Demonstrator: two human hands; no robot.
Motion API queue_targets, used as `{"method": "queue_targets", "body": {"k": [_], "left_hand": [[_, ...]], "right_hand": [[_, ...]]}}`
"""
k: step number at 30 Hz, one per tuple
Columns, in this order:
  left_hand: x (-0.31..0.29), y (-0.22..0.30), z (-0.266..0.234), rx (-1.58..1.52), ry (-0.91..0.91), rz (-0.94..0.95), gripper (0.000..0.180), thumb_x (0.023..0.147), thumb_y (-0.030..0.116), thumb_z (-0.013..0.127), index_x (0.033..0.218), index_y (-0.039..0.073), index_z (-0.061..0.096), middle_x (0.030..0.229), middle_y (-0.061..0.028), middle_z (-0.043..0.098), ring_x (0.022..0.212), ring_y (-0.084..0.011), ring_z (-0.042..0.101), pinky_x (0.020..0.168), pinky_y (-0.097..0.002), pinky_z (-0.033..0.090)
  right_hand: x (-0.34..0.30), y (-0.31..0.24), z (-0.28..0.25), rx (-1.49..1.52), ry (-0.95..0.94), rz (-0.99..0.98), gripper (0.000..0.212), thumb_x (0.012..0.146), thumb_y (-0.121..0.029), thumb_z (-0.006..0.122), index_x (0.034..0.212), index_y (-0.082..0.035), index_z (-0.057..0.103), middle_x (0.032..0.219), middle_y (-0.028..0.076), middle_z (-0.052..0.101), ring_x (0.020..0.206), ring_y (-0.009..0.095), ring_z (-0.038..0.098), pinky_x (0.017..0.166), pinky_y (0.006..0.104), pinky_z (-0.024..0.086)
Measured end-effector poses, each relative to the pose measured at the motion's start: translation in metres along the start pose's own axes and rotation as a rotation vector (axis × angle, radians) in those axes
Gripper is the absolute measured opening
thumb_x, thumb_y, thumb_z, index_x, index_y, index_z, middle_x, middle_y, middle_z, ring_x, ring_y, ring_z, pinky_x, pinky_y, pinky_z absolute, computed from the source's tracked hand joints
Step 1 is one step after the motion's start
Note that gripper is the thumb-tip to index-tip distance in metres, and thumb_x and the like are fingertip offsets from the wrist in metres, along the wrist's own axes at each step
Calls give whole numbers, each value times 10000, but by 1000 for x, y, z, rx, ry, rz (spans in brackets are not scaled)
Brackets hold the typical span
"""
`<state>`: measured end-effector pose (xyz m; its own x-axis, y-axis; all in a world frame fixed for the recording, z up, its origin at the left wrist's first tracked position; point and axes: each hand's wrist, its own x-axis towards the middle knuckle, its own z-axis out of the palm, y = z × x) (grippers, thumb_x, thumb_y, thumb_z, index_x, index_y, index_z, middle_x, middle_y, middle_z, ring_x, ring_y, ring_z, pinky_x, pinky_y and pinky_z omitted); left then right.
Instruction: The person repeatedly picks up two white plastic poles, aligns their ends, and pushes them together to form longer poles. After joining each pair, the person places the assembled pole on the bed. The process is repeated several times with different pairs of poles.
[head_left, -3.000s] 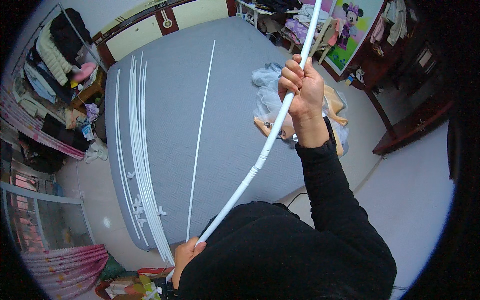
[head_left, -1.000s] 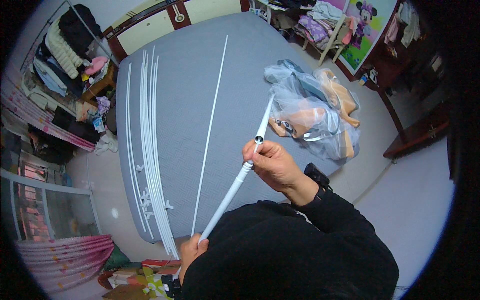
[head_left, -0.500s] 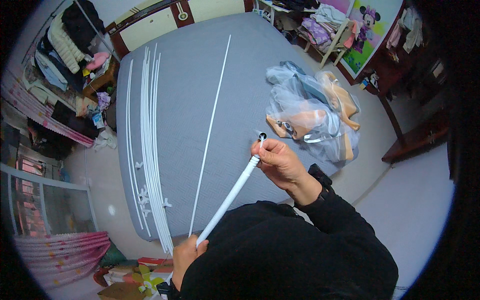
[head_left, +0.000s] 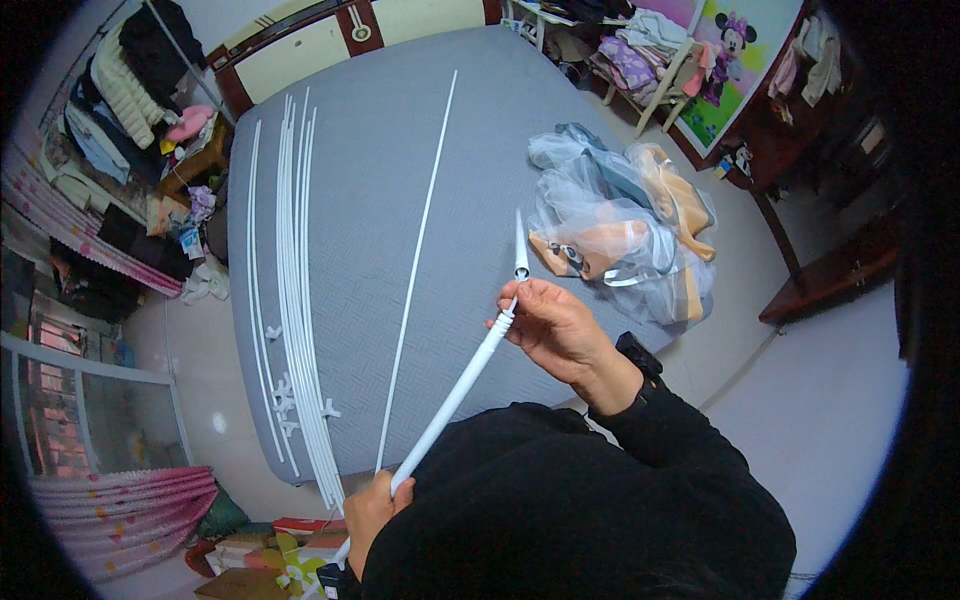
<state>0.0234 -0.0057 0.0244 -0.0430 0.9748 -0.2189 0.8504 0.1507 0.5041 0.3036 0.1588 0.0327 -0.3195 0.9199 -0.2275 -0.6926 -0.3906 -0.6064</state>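
My left hand (head_left: 374,512) is closed around the lower part of a white tube (head_left: 450,408), which slants up and to the right across my front. At its ringed upper end, my right hand (head_left: 562,335) pinches the joint between thumb and fingers. Just beyond those fingertips a second, short-looking white tube section (head_left: 520,252) points away from me, its open end toward the first tube. A thin link seems to run between the two ends. Both sections are held above the grey bed (head_left: 470,180).
A long thin white rod (head_left: 415,265) lies on the bed, with a bundle of white rods (head_left: 299,260) further left. White plastic connectors (head_left: 283,393) lie among them. A heap of sheer netting with orange and grey fabric (head_left: 625,220) rests at the bed's right edge.
The second tube section has swung into fuller view beyond my right fingertips, now standing out lengthwise. My right fingers have shifted slightly at the joint; the left hand keeps its hold.
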Motion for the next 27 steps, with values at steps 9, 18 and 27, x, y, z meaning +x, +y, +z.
{"method": "queue_targets", "body": {"k": [9,18,27], "left_hand": [[3,5,-1,34,-24,-36,347,862,351,601,713,46,530,571,-207,551,570,-417,575,521,-497,410],[5,12,-5,24,-88,-76,365,892,381,550,754,43,541,598,-223,568,601,-435,584,535,-503,421],[7,-3,5,-182,-215,-67,346,904,375,540,816,43,578,640,-212,578,639,-412,594,547,-471,423]], "right_hand": [[5,4,-8,-24,-17,-1,146,921,-214,579,870,-79,559,886,32,560,867,156,563,918,366,456],[9,7,-12,-110,-60,-103,126,903,-199,613,912,-77,586,896,27,621,845,124,572,791,262,452],[9,9,-8,-234,-67,-250,93,904,-151,609,904,-63,580,878,46,614,833,109,551,780,234,425]]}}
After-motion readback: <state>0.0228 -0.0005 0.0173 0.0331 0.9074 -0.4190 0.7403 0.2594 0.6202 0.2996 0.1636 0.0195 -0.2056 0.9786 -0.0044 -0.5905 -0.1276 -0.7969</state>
